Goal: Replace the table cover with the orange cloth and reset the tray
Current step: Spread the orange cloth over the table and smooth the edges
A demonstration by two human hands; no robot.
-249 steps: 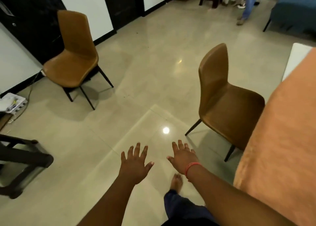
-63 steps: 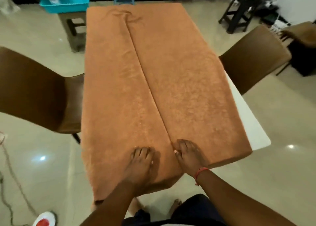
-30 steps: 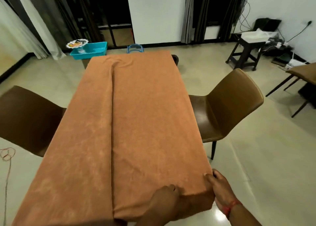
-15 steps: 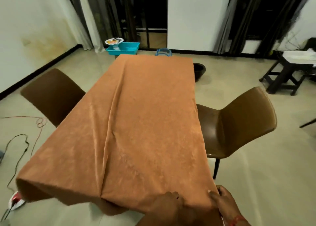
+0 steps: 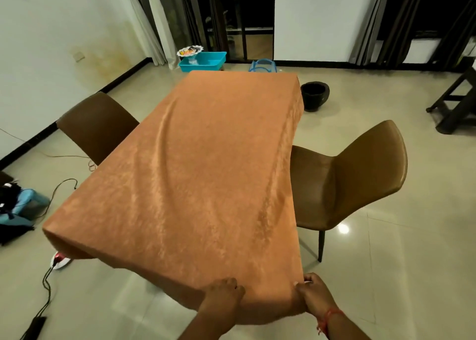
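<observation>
The orange cloth (image 5: pixel 206 180) covers the whole table, spread flat with a few long shallow ripples. Its near edge hangs toward me. My left hand (image 5: pixel 222 297) grips that near edge around the middle. My right hand (image 5: pixel 313 297), with a red band at the wrist, grips the near right corner. Beyond the table's far end stands a turquoise tray (image 5: pixel 203 61) with a white dish of items (image 5: pixel 189 51) at its left corner.
A brown chair (image 5: pixel 355 180) stands at the table's right side, another brown chair (image 5: pixel 95 125) at its left. A black pot (image 5: pixel 314 95) sits on the floor by the far right corner. Cables and a red-white device (image 5: pixel 59 259) lie on the floor at left.
The long fold down the cloth has flattened out and the cloth now lies smoother across the table. Both hands still grip the near edge, a little farther right.
</observation>
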